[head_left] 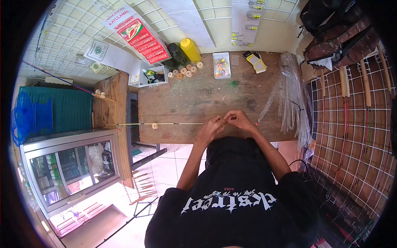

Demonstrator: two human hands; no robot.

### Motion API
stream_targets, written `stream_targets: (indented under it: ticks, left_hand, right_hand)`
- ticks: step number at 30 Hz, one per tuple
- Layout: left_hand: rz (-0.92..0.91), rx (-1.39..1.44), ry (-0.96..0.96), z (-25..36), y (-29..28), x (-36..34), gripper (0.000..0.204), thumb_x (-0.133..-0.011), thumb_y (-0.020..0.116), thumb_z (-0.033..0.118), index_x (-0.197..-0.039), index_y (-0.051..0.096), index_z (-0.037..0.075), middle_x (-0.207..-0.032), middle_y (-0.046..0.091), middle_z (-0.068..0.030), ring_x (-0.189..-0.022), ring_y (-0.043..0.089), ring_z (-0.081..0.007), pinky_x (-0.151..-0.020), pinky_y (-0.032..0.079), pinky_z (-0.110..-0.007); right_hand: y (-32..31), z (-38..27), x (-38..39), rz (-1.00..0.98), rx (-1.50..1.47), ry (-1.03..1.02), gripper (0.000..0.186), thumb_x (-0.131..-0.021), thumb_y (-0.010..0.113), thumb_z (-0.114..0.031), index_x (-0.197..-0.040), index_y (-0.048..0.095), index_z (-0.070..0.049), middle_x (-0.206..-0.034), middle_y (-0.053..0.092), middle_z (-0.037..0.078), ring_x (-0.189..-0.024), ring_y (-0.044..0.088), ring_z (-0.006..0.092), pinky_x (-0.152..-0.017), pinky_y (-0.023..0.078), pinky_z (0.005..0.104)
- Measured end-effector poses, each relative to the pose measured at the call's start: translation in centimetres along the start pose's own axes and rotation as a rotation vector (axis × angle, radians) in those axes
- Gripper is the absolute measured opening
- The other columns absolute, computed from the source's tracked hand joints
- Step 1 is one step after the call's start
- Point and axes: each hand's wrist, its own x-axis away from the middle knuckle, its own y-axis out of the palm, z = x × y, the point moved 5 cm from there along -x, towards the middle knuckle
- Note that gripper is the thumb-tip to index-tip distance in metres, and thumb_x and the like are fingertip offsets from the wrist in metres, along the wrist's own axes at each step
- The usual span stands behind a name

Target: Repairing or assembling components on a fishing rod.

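Observation:
A thin pale rod (165, 123) with dark bands, like a slim fishing rod, lies level across the front of the wooden table and reaches left over a gap. My left hand (211, 129) is closed around its right-hand part, fingers bent. Just beside it, my right hand (240, 120) pinches with thumb and forefinger, close to the left fingertips; what lies in the pinch is too small to make out. A small red tip (256, 124) shows right of my right wrist. Under the rod, farther left, is a round wooden disc (155, 126).
On the wooden table (186, 103) lie a small loop of cord (209, 93), a white box (221, 76) of colourful bits, yellow packets (255, 62) and several wooden discs (189, 74). A yellow bottle (190, 50) stands behind. Clear plastic sleeves (291, 95) hang over the right edge.

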Motion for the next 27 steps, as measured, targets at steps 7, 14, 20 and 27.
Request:
stream_targets:
  ticks: [7, 14, 20, 27]
  left_hand:
    - [0.066, -0.009, 0.086, 0.4, -0.1, 0.3, 0.024, -0.083, 0.064, 0.018, -0.104, 0.061, 0.005, -0.097, 0.055, -0.0167, -0.089, 0.058, -0.0375, -0.075, 0.047, -0.046]
    - [0.120, 0.056, 0.079, 0.4, -0.4, 0.3, 0.024, -0.078, 0.068, 0.015, -0.098, 0.060, 0.004, -0.094, 0.058, -0.0159, -0.087, 0.058, -0.0368, -0.075, 0.047, -0.045]
    - [0.131, 0.305, 0.005, 0.9, -1.6, 0.1, 0.025, -0.073, 0.074, 0.013, -0.089, 0.059, 0.002, -0.087, 0.063, -0.0140, -0.085, 0.062, -0.0316, -0.074, 0.047, -0.040]
    - [0.115, 0.391, -0.116, -0.3, -0.9, -0.8, 0.024, -0.073, 0.074, 0.008, -0.088, 0.057, 0.000, -0.082, 0.064, -0.0125, -0.077, 0.063, -0.0267, -0.069, 0.047, -0.035]
  right_hand:
    - [0.0, 0.5, -0.1, -0.022, -0.038, 0.065, 0.014, -0.077, 0.062, 0.001, -0.091, 0.067, 0.002, -0.077, 0.064, 0.003, -0.071, 0.058, 0.0066, -0.066, 0.047, 0.0219]
    - [0.3, 1.1, -0.4, -0.020, 0.007, 0.005, 0.015, -0.074, 0.065, -0.001, -0.089, 0.067, 0.001, -0.077, 0.065, 0.003, -0.071, 0.058, 0.0087, -0.065, 0.048, 0.0245]
    - [0.3, 0.6, -0.2, 0.005, 0.017, -0.046, 0.018, -0.075, 0.065, 0.000, -0.094, 0.064, 0.001, -0.076, 0.063, 0.002, -0.073, 0.057, 0.0075, -0.065, 0.047, 0.0244]
    - [0.4, 0.1, -0.2, -0.004, -0.025, -0.073, 0.014, -0.079, 0.061, 0.005, -0.093, 0.058, 0.002, -0.078, 0.065, 0.005, -0.073, 0.061, 0.0085, -0.066, 0.049, 0.0228]
